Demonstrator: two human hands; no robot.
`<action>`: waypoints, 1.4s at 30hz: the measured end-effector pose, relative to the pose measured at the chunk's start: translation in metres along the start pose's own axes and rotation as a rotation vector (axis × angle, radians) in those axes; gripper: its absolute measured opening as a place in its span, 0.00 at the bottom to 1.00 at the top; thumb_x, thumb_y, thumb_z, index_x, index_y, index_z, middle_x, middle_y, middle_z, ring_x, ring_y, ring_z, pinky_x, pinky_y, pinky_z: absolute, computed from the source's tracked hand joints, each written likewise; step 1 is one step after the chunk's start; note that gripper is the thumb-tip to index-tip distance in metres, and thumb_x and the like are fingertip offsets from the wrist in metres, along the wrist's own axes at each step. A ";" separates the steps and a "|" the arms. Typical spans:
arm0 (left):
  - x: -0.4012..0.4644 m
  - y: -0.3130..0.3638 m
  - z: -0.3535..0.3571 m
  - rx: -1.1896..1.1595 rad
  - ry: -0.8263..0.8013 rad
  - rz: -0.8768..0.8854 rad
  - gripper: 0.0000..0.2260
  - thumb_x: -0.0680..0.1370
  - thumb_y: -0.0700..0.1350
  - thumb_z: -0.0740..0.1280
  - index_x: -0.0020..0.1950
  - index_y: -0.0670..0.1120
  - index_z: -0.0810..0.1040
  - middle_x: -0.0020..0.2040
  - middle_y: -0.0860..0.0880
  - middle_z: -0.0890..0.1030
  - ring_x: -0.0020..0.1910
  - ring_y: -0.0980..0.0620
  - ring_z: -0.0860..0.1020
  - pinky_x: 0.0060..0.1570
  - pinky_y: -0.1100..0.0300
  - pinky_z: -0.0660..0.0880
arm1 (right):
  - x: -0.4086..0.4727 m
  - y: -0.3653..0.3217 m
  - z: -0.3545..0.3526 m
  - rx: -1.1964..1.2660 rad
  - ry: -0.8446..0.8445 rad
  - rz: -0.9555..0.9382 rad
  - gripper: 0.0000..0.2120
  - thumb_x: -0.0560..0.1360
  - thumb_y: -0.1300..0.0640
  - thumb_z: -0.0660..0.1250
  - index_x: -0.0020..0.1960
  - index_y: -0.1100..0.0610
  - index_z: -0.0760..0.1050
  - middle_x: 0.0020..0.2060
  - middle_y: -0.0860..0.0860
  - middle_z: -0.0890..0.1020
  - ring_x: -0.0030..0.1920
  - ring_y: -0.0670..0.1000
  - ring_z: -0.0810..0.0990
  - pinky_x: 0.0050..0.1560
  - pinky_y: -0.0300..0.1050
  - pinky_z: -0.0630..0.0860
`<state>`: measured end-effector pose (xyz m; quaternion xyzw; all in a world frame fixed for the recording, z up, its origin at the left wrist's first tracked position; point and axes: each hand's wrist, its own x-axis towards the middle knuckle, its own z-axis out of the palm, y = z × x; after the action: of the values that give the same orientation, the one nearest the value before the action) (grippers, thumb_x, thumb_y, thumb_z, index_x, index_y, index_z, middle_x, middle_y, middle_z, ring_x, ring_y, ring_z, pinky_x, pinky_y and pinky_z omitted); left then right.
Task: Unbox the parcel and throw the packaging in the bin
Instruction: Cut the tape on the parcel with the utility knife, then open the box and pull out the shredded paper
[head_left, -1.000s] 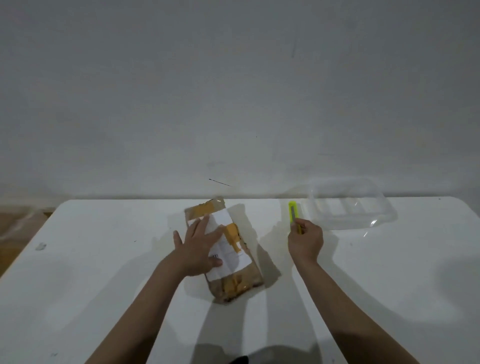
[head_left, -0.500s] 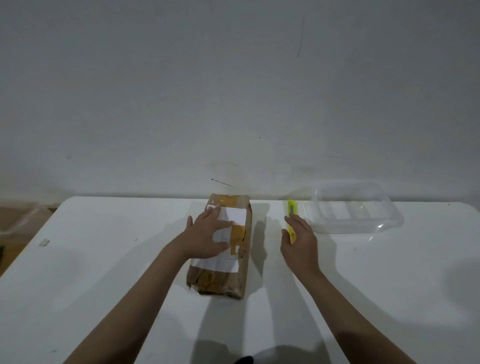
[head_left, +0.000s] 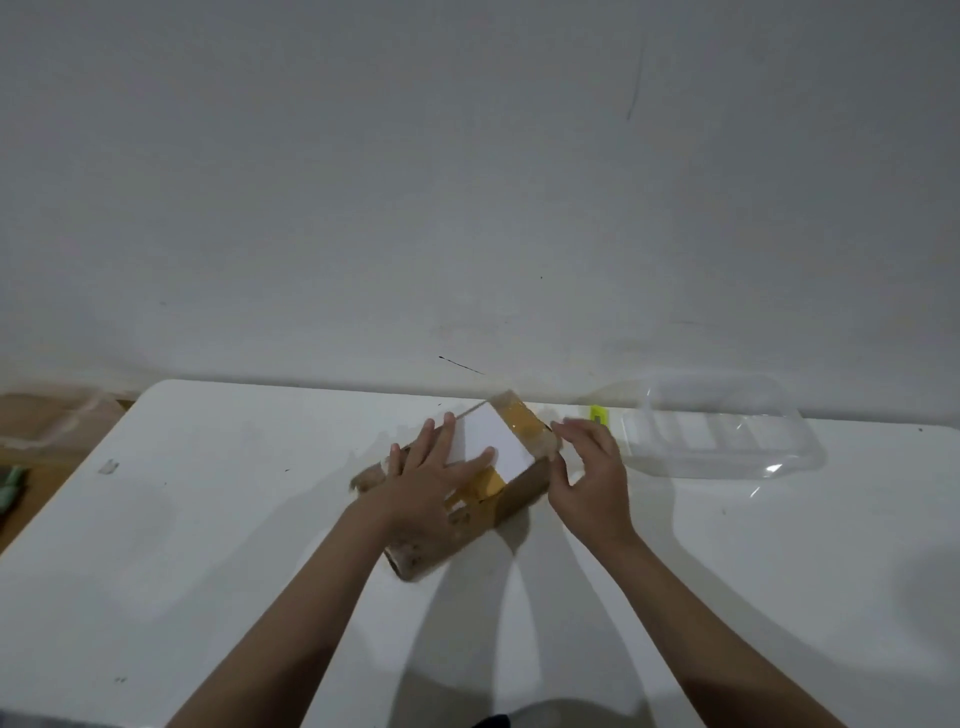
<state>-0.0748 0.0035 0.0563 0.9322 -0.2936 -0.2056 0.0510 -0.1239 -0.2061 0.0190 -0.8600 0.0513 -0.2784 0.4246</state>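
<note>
A brown taped parcel with a white label and yellow tape lies slanted on the white table, near its far edge. My left hand presses flat on top of it, fingers spread over the label. My right hand is at the parcel's right end with fingers apart, the thumb against its side, holding nothing. A yellow-green cutter lies on the table just behind my right hand, mostly hidden by it.
A clear plastic container sits at the back right of the table, next to the cutter. A small scrap lies near the left edge. Beyond that edge are a brown floor and a green object. A grey wall stands behind the table.
My left hand has turned the parcel clockwise so its far end now points right. My right hand has let go of the cutter and come to the parcel's end.
</note>
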 end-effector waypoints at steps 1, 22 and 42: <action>-0.001 -0.001 -0.002 0.010 -0.011 0.013 0.37 0.76 0.49 0.65 0.74 0.67 0.44 0.73 0.48 0.26 0.72 0.45 0.27 0.70 0.37 0.37 | 0.000 0.000 -0.001 -0.012 -0.017 -0.024 0.17 0.70 0.66 0.67 0.58 0.56 0.78 0.60 0.53 0.76 0.63 0.48 0.71 0.65 0.38 0.68; -0.026 -0.026 0.034 -0.749 0.729 -0.269 0.52 0.62 0.46 0.81 0.76 0.45 0.51 0.72 0.51 0.63 0.72 0.53 0.59 0.63 0.63 0.64 | -0.003 0.009 0.010 -0.099 -0.317 -0.180 0.22 0.72 0.45 0.66 0.63 0.52 0.76 0.66 0.47 0.75 0.69 0.52 0.67 0.71 0.43 0.61; -0.022 -0.031 0.049 -0.927 0.789 -0.218 0.51 0.59 0.41 0.82 0.73 0.45 0.54 0.66 0.53 0.69 0.66 0.57 0.69 0.51 0.77 0.69 | 0.015 -0.010 0.017 0.241 0.079 0.110 0.27 0.66 0.46 0.74 0.60 0.52 0.67 0.51 0.52 0.75 0.51 0.51 0.78 0.49 0.46 0.78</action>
<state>-0.0952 0.0427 0.0129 0.8434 -0.0357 0.0444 0.5343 -0.1039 -0.1930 0.0251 -0.7871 0.0813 -0.2926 0.5369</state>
